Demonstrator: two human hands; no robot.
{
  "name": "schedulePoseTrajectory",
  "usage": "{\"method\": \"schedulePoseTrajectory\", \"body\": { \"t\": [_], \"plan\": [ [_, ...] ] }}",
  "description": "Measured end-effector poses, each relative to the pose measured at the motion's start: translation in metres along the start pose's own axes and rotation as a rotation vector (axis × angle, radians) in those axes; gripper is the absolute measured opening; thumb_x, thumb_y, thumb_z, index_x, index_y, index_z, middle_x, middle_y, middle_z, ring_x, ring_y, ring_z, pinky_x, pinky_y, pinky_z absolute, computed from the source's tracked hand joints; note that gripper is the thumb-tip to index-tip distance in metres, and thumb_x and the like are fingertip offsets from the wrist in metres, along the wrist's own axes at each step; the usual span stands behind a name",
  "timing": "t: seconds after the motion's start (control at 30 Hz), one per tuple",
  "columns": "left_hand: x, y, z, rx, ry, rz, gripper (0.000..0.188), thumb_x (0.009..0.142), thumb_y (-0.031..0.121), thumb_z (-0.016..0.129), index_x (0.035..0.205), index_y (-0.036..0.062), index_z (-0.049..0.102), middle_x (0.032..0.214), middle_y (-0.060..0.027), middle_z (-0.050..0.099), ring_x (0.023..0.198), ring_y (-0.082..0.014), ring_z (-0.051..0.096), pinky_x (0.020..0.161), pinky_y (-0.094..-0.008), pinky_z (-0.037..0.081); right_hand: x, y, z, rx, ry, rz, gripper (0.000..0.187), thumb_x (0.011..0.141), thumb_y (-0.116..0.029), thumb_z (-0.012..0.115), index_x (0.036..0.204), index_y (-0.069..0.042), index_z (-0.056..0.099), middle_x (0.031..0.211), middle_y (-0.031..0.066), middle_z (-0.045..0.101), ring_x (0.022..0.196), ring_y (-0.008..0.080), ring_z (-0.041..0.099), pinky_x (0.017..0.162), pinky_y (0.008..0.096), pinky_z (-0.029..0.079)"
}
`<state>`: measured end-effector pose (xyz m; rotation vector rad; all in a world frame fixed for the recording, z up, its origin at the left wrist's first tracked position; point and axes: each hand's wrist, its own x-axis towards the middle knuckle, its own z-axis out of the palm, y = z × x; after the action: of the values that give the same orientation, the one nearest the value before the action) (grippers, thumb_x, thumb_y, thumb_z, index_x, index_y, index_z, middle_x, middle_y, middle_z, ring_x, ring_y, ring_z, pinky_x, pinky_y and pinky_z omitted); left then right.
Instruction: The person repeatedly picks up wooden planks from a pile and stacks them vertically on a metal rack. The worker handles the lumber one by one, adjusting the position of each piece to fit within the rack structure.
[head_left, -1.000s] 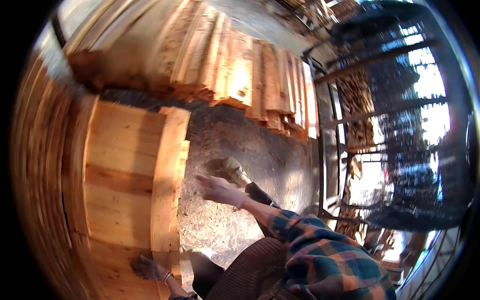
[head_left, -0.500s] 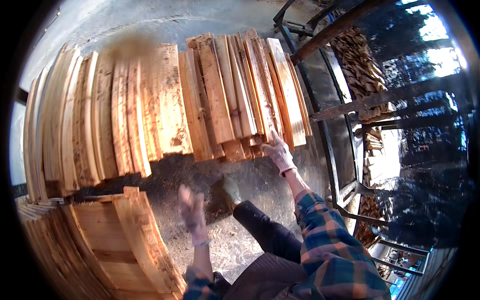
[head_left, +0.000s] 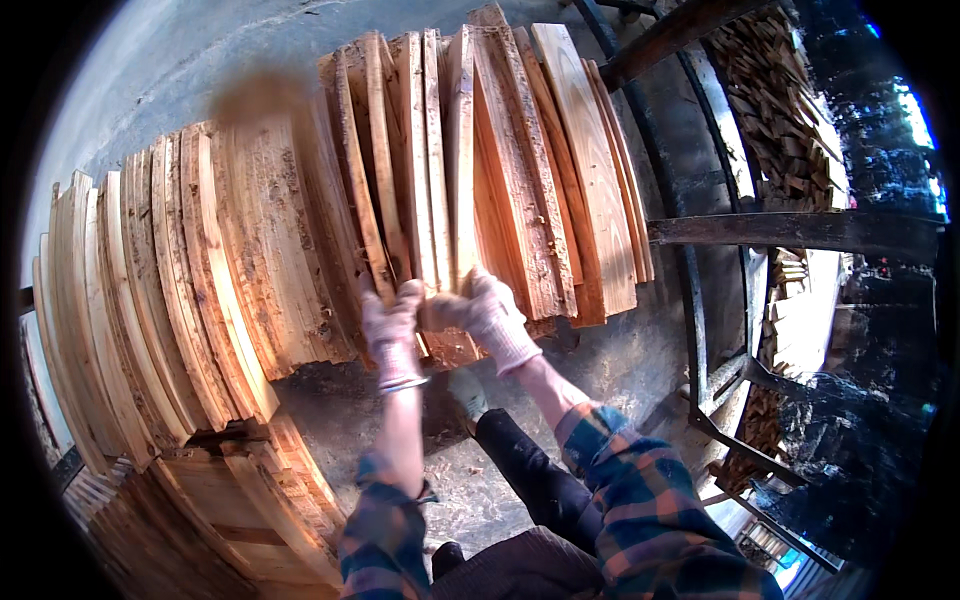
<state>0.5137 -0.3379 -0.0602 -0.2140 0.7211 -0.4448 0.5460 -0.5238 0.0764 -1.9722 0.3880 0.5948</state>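
Note:
A long row of rough-edged wooden boards (head_left: pixel 265 240) stands packed side by side in front of me. My left hand (head_left: pixel 393 335), in a pale knit glove, is closed at the near ends of several narrow boards (head_left: pixel 415 170) in the row's middle. Beside it, my right hand (head_left: pixel 487 312), gloved too, grips the near end of a light board (head_left: pixel 460 160). The boards around the hands lean slightly apart. My fingertips are partly hidden among the wood. A wide pale board (head_left: pixel 590 160) stands close to the row's right end.
A second stack of boards (head_left: pixel 240 510) is at the lower left. Dark metal frame bars (head_left: pixel 690 300) run along the right, with piles of split wood (head_left: pixel 775 110) beyond them. My shoe (head_left: pixel 468 395) is on the concrete floor (head_left: pixel 470 480) below the row.
My left hand has risen from above the floor to the boards. My right hand has moved left along the row, and the middle boards now lean apart. The view has shifted.

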Motion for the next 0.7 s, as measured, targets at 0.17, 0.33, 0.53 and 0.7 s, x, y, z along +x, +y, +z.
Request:
{"method": "schedulePoseTrajectory", "body": {
  "t": [0.17,0.33,0.53,0.7],
  "plan": [
    [-0.013,-0.019,0.034,0.507,0.246,0.204,0.043,0.101,0.034,0.039,0.117,-0.0039,0.050,0.087,-0.0175,0.063,0.060,-0.0120,0.056,0.045,-0.0135,0.043,0.010,-0.017,-0.014,-0.177,0.010,-0.021,0.085,0.073,-0.026,0.077,0.138,-0.001,0.028,0.120,0.0249,0.049,0.104,0.0399,0.055,0.082,0.0435,0.049],
    [-0.068,-0.092,0.039,1.506,0.369,0.610,0.057,0.097,0.048,0.042,0.125,-0.0010,0.047,0.081,-0.0080,0.063,0.064,-0.0102,0.060,0.050,-0.0205,0.050,-0.020,0.005,0.003,-0.315,0.085,-0.055,0.082,0.079,-0.027,0.071,0.143,-0.003,0.027,0.124,0.0238,0.048,0.108,0.0373,0.054,0.091,0.0412,0.047],
    [-0.154,-0.128,-0.009,1.684,0.367,0.362,0.071,0.087,0.053,0.057,0.133,0.0017,0.041,0.105,-0.0156,0.061,0.086,-0.0241,0.062,0.064,-0.0322,0.053,-0.126,0.091,-0.020,0.776,-0.038,0.352,0.069,0.084,-0.027,0.068,0.139,0.001,0.037,0.115,0.0139,0.060,0.107,0.0217,0.057,0.094,0.0330,0.044],
    [-0.189,-0.136,-0.095,1.301,0.341,0.374,0.073,0.080,0.046,0.070,0.131,0.0012,0.043,0.113,-0.0173,0.060,0.098,-0.0313,0.063,0.079,-0.0393,0.054,-0.161,0.110,0.018,0.554,-0.266,0.220,0.056,0.078,-0.032,0.076,0.120,-0.001,0.055,0.101,0.0020,0.063,0.091,0.0110,0.055,0.085,0.0278,0.045]
  ]
}}
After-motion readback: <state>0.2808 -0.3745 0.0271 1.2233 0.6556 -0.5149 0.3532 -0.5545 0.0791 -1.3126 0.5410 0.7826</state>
